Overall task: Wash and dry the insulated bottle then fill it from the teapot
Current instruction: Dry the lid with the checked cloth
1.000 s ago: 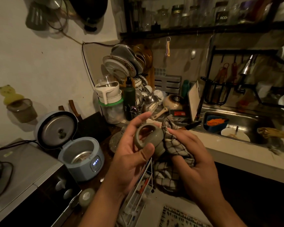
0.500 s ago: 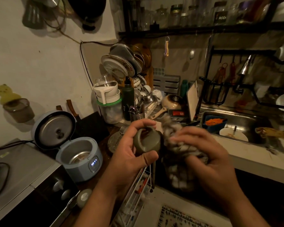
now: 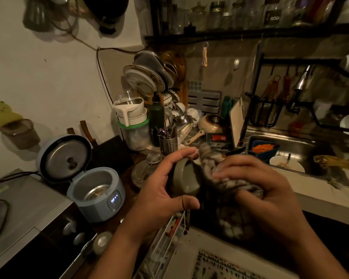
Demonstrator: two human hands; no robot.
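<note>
My left hand (image 3: pixel 159 196) grips a grey-green bottle lid with a loop handle (image 3: pixel 186 178), fingers over its top and thumb under it. My right hand (image 3: pixel 270 192) clutches a checked dish cloth (image 3: pixel 220 178) and presses it against the lid's right side. The cloth is blurred and hangs below my hands. A dark green insulated bottle (image 3: pixel 156 119) stands upright on the counter beside the dish rack. No teapot can be made out.
A blue rice cooker (image 3: pixel 93 190) stands open at the left, next to a microwave (image 3: pixel 28 214). A cutlery holder (image 3: pixel 168 144) and a loaded dish rack (image 3: pixel 155 77) sit behind my hands. The sink (image 3: pixel 290 150) at the right holds a blue tub and a white bowl.
The lid has turned in my left hand from showing its open loop to showing its side. My right hand has closed over the cloth and rubs it against the lid.
</note>
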